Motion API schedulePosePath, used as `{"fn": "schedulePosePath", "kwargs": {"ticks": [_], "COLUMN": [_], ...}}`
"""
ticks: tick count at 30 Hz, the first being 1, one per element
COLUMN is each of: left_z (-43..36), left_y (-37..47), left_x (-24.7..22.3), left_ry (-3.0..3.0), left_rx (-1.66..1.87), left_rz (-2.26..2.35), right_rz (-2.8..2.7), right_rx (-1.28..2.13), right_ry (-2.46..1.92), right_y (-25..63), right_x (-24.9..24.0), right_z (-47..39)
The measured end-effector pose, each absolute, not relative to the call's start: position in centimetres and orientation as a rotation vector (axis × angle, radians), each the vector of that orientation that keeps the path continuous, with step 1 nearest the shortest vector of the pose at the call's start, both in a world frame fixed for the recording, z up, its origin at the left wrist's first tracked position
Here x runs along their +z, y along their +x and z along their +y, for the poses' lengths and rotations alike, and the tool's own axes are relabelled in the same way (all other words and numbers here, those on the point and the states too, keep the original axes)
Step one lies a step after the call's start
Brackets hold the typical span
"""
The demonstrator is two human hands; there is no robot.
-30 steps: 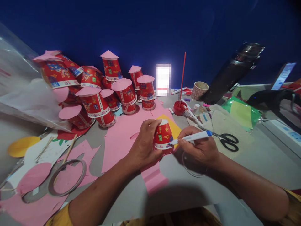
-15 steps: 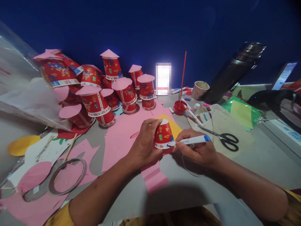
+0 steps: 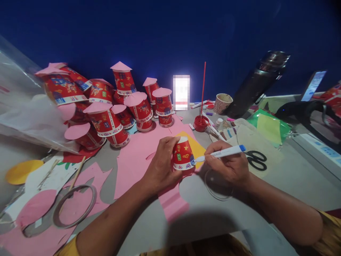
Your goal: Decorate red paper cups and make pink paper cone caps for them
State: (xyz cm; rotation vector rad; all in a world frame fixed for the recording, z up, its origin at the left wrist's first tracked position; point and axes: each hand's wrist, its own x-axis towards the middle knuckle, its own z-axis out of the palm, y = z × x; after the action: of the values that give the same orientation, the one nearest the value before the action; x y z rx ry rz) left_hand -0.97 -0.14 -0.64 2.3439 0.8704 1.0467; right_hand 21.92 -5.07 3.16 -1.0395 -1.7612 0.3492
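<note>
Fingers of the right hand are pinched on a marker, its long axis slanted down leftward toward an upturned cup clasped by the left hand.

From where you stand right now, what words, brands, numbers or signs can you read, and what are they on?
No wording reads clearly.
Red cup in the left hand: green label, print too small; a gold star shows.
White marker in the right hand: barrel print too small.
Stacked red cups: lettering blurred.
Phone: screen too blurred.
Bright rectangle at the back: pixelated.
Plastic bag: red mark, blurred.
</note>
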Motion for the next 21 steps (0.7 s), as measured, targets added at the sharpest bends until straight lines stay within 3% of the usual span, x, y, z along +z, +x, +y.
{"fn": "schedulePosePath", "kwargs": {"ticks": [11,21], "left_z": [-0.1,-0.2], "left_y": [-1.0,-0.9], "left_x": [-0.7,-0.3], "left_ry": [2.319,2.305], "left_rx": [1.047,1.065], "left_rz": [0.905,0.924], "right_rz": [-1.815,-1.696], "right_rx": [0.464,0.333], "right_ry": [-1.022,-1.025], "right_y": [21.8,22.1], "right_x": [2.4,2.0], "right_z": [-4.9,-4.7]}}
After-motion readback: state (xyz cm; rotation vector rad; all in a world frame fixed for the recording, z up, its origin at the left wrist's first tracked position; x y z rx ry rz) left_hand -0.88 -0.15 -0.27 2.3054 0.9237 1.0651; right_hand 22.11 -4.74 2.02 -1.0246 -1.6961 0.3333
